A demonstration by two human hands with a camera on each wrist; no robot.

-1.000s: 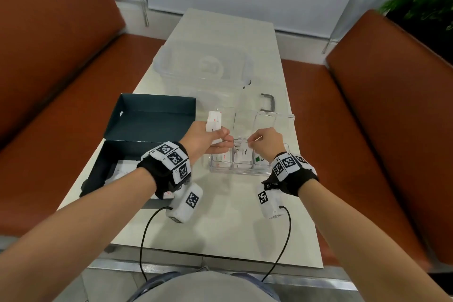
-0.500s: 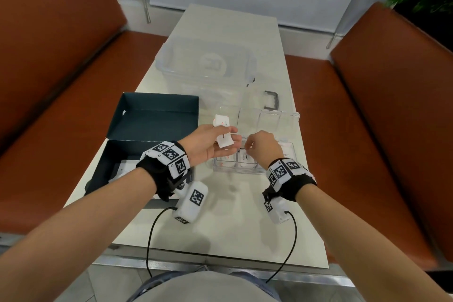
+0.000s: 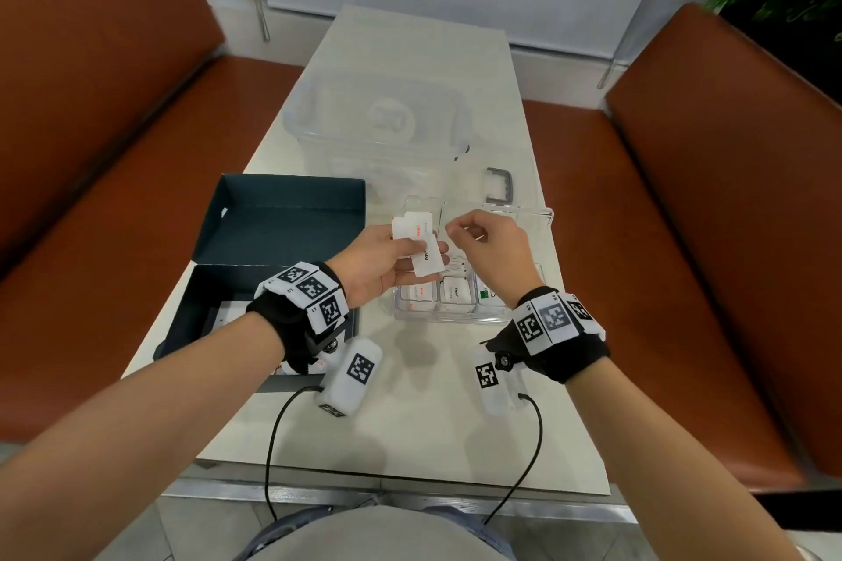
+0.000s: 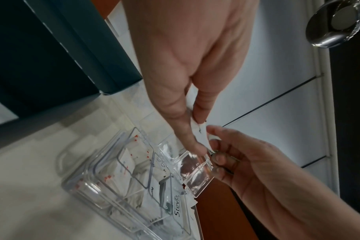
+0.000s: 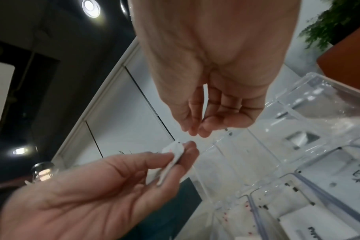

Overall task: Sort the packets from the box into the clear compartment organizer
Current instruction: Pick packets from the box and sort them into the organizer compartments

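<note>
My left hand [image 3: 421,251] pinches a small fan of white packets [image 3: 412,230] above the clear compartment organizer [image 3: 449,318]; the left wrist view shows the packets [image 4: 200,132] edge-on between thumb and fingers. My right hand [image 3: 450,230] hovers just right of them, fingers curled and thumb tip against fingertips. Nothing is held by the right hand [image 5: 195,132], and a small gap separates it from the packets [image 5: 174,151]. Packets lie in the organizer's near compartments [image 3: 455,289]. The dark teal box [image 3: 202,310] stands open at left with white packets [image 3: 230,313] inside.
The organizer's clear lid [image 3: 524,214] stands open behind my hands. A large clear tub [image 3: 378,118] and a grey handle [image 3: 500,187] sit farther back on the white table [image 3: 433,415]. Brown benches [image 3: 729,241] flank both sides. Cables hang from my wrists.
My right hand has left the organizer's compartments, risen and moved left to the packets in my left hand. The left hand has lifted slightly with its packets.
</note>
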